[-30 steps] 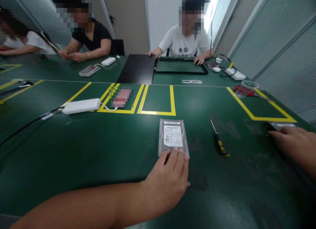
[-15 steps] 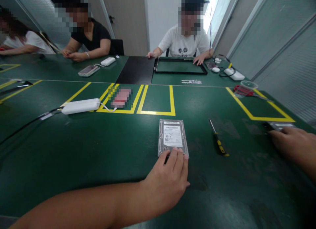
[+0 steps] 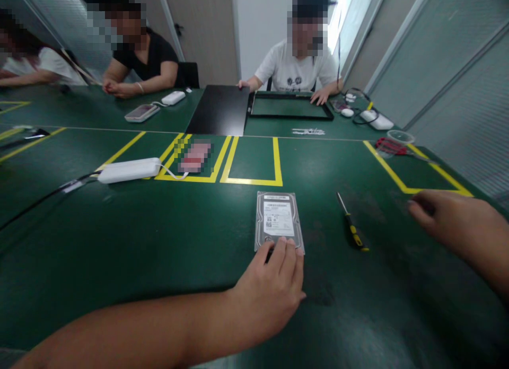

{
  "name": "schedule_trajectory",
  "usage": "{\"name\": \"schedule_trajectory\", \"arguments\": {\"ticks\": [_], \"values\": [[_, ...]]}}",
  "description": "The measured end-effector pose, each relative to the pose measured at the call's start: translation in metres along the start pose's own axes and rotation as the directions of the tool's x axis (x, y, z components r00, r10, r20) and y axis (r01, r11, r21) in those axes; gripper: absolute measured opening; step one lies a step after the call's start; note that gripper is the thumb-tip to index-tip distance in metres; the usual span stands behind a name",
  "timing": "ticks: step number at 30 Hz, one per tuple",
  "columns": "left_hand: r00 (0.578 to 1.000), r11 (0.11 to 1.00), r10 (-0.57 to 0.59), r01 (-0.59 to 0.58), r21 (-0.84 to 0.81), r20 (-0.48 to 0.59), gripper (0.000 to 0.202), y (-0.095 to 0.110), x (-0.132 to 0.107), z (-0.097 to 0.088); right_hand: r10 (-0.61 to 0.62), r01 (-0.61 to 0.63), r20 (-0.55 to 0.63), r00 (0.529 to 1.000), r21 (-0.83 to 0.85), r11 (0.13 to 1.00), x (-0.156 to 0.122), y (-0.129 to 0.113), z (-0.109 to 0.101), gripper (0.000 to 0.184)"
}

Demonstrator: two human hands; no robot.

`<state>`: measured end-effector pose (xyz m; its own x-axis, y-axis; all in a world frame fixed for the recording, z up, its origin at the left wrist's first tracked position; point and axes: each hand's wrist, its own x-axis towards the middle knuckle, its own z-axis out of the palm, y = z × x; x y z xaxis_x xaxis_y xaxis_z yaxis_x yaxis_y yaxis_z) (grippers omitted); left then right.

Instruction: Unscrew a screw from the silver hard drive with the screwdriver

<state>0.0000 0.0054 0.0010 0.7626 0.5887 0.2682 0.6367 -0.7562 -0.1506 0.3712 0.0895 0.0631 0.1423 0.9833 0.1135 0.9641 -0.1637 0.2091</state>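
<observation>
A silver hard drive (image 3: 278, 218) with a white label lies flat on the green table (image 3: 159, 242) in front of me. My left hand (image 3: 270, 292) reaches in from the lower left. Its fingers lie stretched over the drive's near edge and it is open. My right hand (image 3: 457, 226) hovers at the right, its fingers curled together and pointing left. What lies under it is hidden. A small screwdriver (image 3: 352, 228) with a yellow and black handle lies between the drive and my right hand.
Yellow tape boxes (image 3: 254, 181) mark the table. A white power brick (image 3: 129, 170) with cables lies at the left. Across the table, people sit by a black panel (image 3: 220, 112), a black frame (image 3: 290, 106), a phone (image 3: 141, 113) and a clear cup (image 3: 401, 137).
My right hand has moved left and slightly up, and now covers the dark device it was touching at the right edge. My left hand stays on the drive.
</observation>
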Motion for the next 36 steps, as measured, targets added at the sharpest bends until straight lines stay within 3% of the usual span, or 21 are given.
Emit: {"name": "schedule_trajectory", "arguments": {"ticks": [5, 8, 12, 16, 22, 29, 32, 36], "values": [[1.0, 1.0, -0.002, 0.002, -0.015, 0.0, 0.062, -0.002, 0.0, -0.001, -0.133, 0.165, -0.122, 0.984, 0.302, 0.939, -0.021, -0.071, -0.06, 0.021], [1.0, 1.0, -0.007, 0.006, -0.026, -0.006, 0.062, -0.003, 0.0, -0.001, -0.285, 0.379, -0.261, 0.922, 0.472, 0.796, -0.043, -0.107, -0.085, 0.026], [1.0, 0.999, -0.009, 0.009, -0.045, -0.007, 0.063, -0.005, 0.002, -0.004, -0.409, 0.498, -0.292, 0.864, 0.607, 0.619, -0.067, -0.14, -0.096, 0.017], [1.0, 0.998, -0.009, 0.009, -0.068, -0.009, 0.064, -0.008, 0.004, -0.007, -0.404, 0.483, -0.291, 0.867, 0.689, 0.54, -0.075, -0.158, -0.084, 0.01], [1.0, 0.996, 0.001, -0.004, -0.092, -0.028, 0.061, -0.011, 0.004, -0.004, -0.381, 0.43, -0.264, 0.886, 0.777, 0.46, -0.065, -0.164, -0.042, 0.009], [0.996, 0.975, -0.001, -0.019, -0.221, -0.093, 0.034, -0.026, 0.013, -0.006, -0.428, 0.318, -0.132, 0.894, 0.859, 0.4, -0.059, -0.159, -0.012, 0.013], [0.979, 0.95, -0.036, -0.03, -0.31, -0.203, 0.015, -0.035, 0.018, -0.008, -0.457, 0.356, -0.156, 0.875, 0.848, 0.392, -0.061, -0.159, -0.011, 0.012], [0.926, 0.926, -0.086, -0.062, -0.373, -0.367, 0.009, -0.042, 0.022, -0.01, -0.519, 0.437, -0.229, 0.824, 0.838, 0.325, -0.066, -0.161, -0.013, 0.013]]}}
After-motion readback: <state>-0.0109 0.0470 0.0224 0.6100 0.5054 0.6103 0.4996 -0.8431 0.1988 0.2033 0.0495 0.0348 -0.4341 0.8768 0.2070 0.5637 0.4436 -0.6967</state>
